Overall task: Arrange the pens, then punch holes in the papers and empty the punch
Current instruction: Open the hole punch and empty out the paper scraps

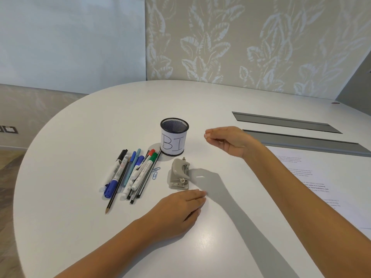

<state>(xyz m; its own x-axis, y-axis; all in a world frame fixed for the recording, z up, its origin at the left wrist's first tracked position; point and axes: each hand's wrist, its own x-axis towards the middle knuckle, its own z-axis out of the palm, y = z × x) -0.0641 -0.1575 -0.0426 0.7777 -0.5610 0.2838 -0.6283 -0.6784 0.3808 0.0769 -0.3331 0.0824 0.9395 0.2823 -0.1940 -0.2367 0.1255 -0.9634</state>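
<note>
On the table point(80, 197), the pens point(128, 173) are lying in a loose bundle left of the hole punch point(179, 175), with two paper clips point(155, 172) sitting between them and the mesh pen cup point(174, 137) standing just behind. The papers point(321, 187) are lying at the right, before two cable slots point(287, 122). The left hand point(180, 209) is resting before the punch; the right hand point(228, 140) is hanging right of the cup.

Left hand point(181, 209) flat; right hand point(228, 140) raised, curled
</note>
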